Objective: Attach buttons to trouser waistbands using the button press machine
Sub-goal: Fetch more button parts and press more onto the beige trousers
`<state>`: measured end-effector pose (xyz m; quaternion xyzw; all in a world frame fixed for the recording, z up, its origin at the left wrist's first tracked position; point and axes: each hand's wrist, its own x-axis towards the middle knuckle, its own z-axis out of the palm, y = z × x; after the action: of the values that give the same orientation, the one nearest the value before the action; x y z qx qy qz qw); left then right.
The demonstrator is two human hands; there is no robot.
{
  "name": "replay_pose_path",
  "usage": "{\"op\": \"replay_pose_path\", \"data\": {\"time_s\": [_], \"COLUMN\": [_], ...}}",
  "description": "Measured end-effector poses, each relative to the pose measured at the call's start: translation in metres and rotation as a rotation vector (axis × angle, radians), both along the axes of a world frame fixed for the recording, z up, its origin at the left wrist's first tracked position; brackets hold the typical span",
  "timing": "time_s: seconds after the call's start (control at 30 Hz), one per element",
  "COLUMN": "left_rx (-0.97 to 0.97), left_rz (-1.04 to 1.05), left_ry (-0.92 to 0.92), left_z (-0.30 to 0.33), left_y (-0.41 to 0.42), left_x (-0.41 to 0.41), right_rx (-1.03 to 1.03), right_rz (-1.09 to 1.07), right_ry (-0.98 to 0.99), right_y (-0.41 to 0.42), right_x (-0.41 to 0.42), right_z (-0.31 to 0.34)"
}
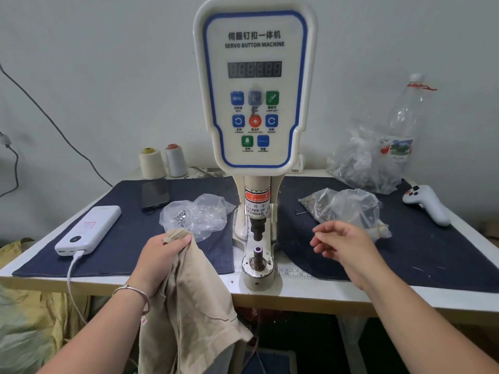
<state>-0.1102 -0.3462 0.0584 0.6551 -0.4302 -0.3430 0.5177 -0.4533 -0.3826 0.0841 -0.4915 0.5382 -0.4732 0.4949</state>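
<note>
Left hand [162, 252] grips the beige trousers [189, 300] by the bunched waistband, fingers curled round the cloth just left of the button press machine [255, 85]; rest of the garment hangs off the table's front edge [310, 295], soft & creased. Right hand [343, 245] hovers w/ fingers loosely curled, holding nothing, in the open stretch right of the machine, near a crinkled clear plastic bag of dark metal bits [348, 206]. Lower die [258, 259], a short metal post on a round worn base, sits bare at the front edge, w/ a gap up to the black punch [258, 229]. Dark denim mats [135, 247] cover the white tabletop both sides of the machine. Left side: clear bag of shiny buttons [194, 214], black phone [155, 194], white power bank [89, 230] w/ cable running over the edge. Far right: white controller [426, 203], empty plastic bottle [405, 117]. Two thread cones [162, 161] by the wall.
</note>
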Motion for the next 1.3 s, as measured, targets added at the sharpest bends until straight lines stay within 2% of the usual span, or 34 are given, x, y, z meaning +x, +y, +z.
{"op": "replay_pose_path", "data": {"time_s": [0.27, 0.5, 0.63, 0.83, 1.07, 1.3], "left_rx": [0.002, -0.004, -0.002, -0.002, -0.010, -0.011], "left_rz": [-0.005, 0.004, 0.008, 0.022, 0.023, 0.036], "left_ry": [-0.003, -0.011, -0.013, -0.019, -0.013, -0.017], "left_z": [0.000, 0.000, -0.001, 0.001, 0.000, 0.002], "left_y": [0.000, -0.001, 0.000, 0.000, 0.001, 0.001], "left_x": [0.000, -0.001, -0.001, -0.002, -0.003, -0.004], "right_rx": [-0.097, -0.074, -0.076, -0.004, 0.012, -0.069], "right_rz": [0.058, 0.088, 0.073, 0.027, 0.008, 0.025], "right_ry": [0.096, 0.140, 0.071, -0.141, -0.069, -0.105], "right_y": [0.000, -0.003, -0.004, -0.005, -0.002, 0.015], "right_x": [0.020, 0.019, 0.019, 0.016, 0.013, 0.032], "right_z": [-0.014, -0.026, -0.026, -0.021, -0.022, -0.002]}}
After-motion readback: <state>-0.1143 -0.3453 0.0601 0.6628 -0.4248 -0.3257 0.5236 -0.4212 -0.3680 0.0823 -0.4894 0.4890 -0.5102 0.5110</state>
